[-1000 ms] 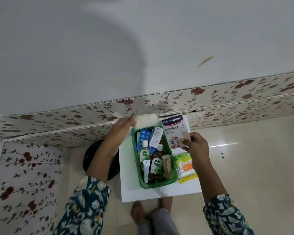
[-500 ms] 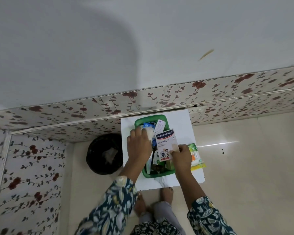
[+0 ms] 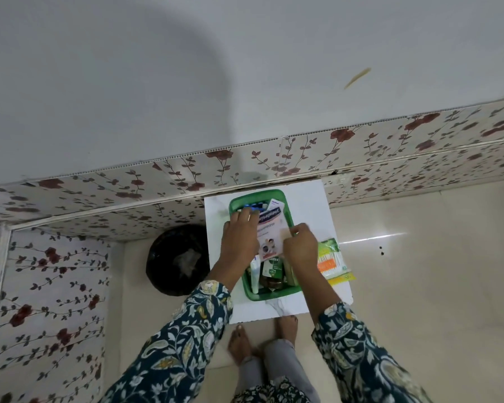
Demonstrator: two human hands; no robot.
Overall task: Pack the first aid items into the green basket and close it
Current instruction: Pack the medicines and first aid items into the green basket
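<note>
The green basket (image 3: pixel 274 295) stands on a small white table (image 3: pixel 312 205) and holds several first aid items. A white and pink plaster box (image 3: pixel 269 231) lies on top of them, with my right hand (image 3: pixel 300 247) gripping its right edge. My left hand (image 3: pixel 240 237) lies palm down over the basket's left side, its fingers touching the box's left edge. Whatever is under that palm is hidden. Below the box, a Dettol bottle (image 3: pixel 272 267) and a white tube (image 3: pixel 255 274) show. A green pack of cotton swabs (image 3: pixel 330 260) lies on the table, right of the basket.
A black round bin (image 3: pixel 178 260) stands on the floor left of the table. Flowered wall panels (image 3: pixel 274 161) run behind the table and along the left. My bare feet (image 3: pixel 240 341) are at the table's near edge. Pale floor tiles spread to the right.
My right hand has brought the plaster box from the table's right side over the basket and lowered it onto the items. My left hand has moved the white roll down into the basket.
</note>
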